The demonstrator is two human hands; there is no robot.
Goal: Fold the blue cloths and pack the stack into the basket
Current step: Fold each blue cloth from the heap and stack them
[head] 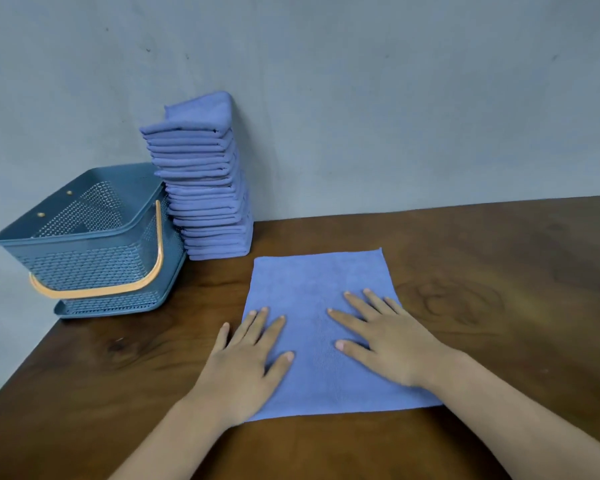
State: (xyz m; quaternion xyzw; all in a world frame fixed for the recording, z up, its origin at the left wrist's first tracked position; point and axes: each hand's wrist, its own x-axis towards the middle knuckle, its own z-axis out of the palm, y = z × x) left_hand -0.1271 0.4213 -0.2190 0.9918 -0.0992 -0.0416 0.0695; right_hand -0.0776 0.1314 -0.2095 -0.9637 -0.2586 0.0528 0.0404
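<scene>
Flat hands point(319, 351) press soft rectangular blue cloth point(321, 282).

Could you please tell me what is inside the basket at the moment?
No cloths show inside the basket: only its mesh inner walls are visible through the open top. Its floor is mostly hidden by the near wall. The folded stack stands outside, beside it.

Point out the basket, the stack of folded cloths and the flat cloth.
basket point(94, 268), head view, front mesh wall.
stack of folded cloths point(205, 202), head view, mid-height front.
flat cloth point(316, 278), head view, bare far half.
</scene>
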